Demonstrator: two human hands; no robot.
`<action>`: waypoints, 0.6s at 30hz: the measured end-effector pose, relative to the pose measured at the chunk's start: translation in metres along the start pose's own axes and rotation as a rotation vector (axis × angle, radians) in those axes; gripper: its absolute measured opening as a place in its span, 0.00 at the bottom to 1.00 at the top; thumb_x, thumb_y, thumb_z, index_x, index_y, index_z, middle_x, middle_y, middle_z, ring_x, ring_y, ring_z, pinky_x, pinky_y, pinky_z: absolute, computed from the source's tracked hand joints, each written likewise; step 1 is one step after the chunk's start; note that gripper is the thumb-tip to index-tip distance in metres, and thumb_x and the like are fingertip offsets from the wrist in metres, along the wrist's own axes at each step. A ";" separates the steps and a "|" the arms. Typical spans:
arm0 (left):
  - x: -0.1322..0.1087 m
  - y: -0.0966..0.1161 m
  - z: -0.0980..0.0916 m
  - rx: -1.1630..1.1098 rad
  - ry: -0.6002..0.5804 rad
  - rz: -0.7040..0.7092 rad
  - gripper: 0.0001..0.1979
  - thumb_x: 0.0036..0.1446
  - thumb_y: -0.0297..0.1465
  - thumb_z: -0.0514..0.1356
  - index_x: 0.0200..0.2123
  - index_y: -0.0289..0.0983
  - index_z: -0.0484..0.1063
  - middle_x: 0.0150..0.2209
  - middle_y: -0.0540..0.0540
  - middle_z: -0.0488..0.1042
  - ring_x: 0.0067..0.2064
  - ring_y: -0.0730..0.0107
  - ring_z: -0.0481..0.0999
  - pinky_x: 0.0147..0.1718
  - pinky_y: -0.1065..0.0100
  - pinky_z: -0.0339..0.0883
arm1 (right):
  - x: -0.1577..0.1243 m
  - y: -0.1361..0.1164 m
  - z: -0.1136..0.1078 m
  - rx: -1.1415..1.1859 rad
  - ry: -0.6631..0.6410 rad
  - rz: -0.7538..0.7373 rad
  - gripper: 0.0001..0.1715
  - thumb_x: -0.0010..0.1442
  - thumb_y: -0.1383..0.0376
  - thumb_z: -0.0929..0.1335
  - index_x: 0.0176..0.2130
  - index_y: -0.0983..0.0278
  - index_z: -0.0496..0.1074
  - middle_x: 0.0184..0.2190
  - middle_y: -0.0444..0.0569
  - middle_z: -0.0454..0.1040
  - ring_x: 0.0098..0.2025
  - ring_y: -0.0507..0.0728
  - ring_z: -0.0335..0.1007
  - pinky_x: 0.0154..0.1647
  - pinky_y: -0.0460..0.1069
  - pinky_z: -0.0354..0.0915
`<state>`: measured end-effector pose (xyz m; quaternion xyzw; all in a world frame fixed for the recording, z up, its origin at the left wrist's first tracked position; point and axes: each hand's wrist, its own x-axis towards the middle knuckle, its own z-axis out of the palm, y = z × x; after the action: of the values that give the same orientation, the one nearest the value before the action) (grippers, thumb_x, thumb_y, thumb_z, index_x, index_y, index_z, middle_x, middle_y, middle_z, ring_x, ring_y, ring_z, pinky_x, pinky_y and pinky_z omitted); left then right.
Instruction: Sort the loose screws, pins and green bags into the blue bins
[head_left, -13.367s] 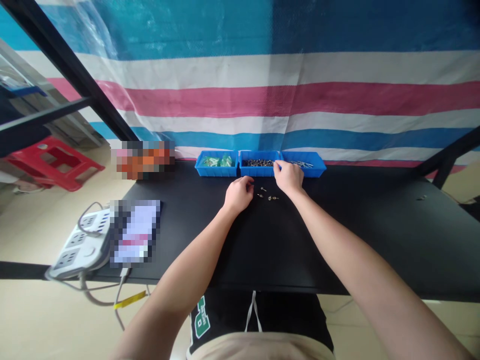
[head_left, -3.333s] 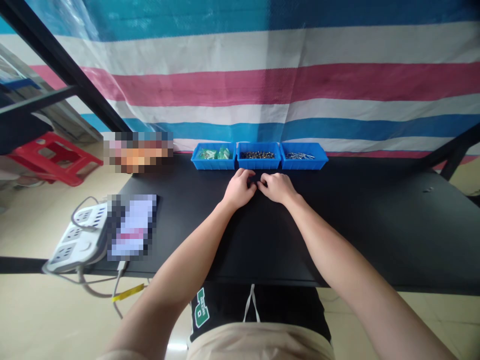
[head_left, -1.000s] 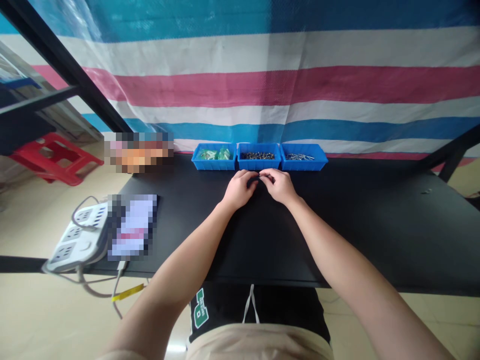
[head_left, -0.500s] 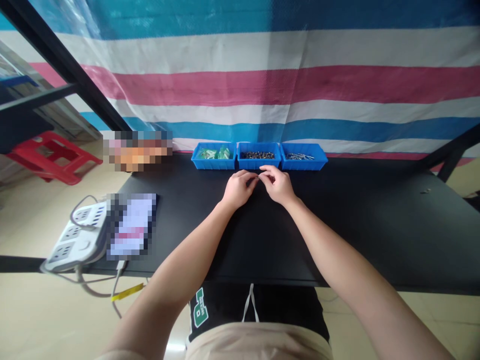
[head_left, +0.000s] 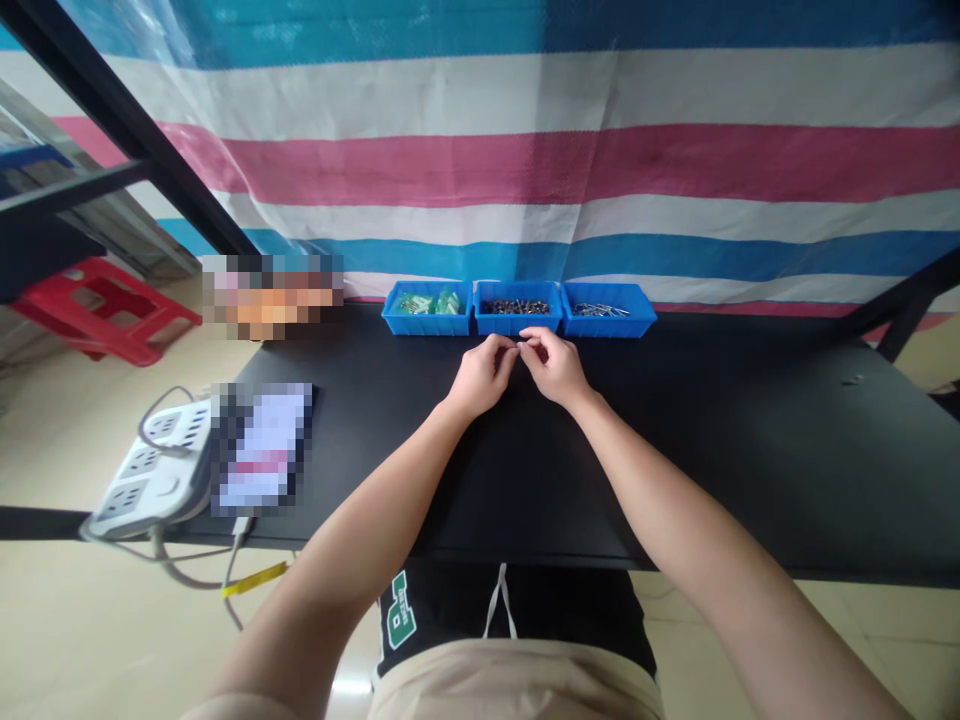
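Observation:
My left hand and my right hand meet fingertip to fingertip above the black table, just in front of the middle blue bin. Both hands are pinched on a tiny metal part between them; it is too small to name. The middle bin holds several small dark metal pieces. The left blue bin holds green parts, and the right blue bin holds thin silvery pins.
A white power strip with its cable sits at the table's left edge beside a blurred flat object. A red plastic stool stands on the floor to the left. A striped tarpaulin hangs behind the bins.
Both hands have drifted slightly away from me toward the middle bin, staying pinched together. The loose small parts seen earlier on the table are no longer in sight.

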<state>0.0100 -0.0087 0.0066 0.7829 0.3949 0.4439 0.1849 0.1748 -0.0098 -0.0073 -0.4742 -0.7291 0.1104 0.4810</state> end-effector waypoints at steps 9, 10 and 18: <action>0.003 -0.007 0.001 0.055 0.071 -0.029 0.07 0.61 0.35 0.59 0.36 0.38 0.70 0.31 0.48 0.76 0.31 0.72 0.74 0.32 0.70 0.67 | 0.000 -0.008 -0.004 -0.091 -0.049 -0.096 0.17 0.66 0.63 0.61 0.48 0.62 0.75 0.43 0.53 0.79 0.42 0.58 0.75 0.46 0.53 0.72; 0.003 -0.008 0.001 0.066 0.076 -0.039 0.07 0.61 0.36 0.60 0.36 0.38 0.70 0.31 0.49 0.76 0.30 0.72 0.73 0.32 0.70 0.67 | 0.000 -0.010 -0.005 -0.090 -0.056 -0.117 0.18 0.66 0.63 0.61 0.49 0.62 0.75 0.44 0.53 0.79 0.44 0.59 0.75 0.48 0.54 0.71; 0.002 -0.014 0.002 0.076 0.090 -0.078 0.11 0.57 0.32 0.62 0.43 0.39 0.69 0.28 0.53 0.73 0.29 0.73 0.72 0.33 0.71 0.67 | -0.001 -0.011 -0.004 -0.041 -0.133 -0.226 0.19 0.60 0.67 0.64 0.49 0.60 0.77 0.47 0.50 0.79 0.48 0.59 0.75 0.53 0.58 0.70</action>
<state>0.0060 0.0016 -0.0025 0.7526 0.4494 0.4560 0.1541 0.1716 -0.0176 0.0016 -0.3905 -0.8103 0.0717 0.4310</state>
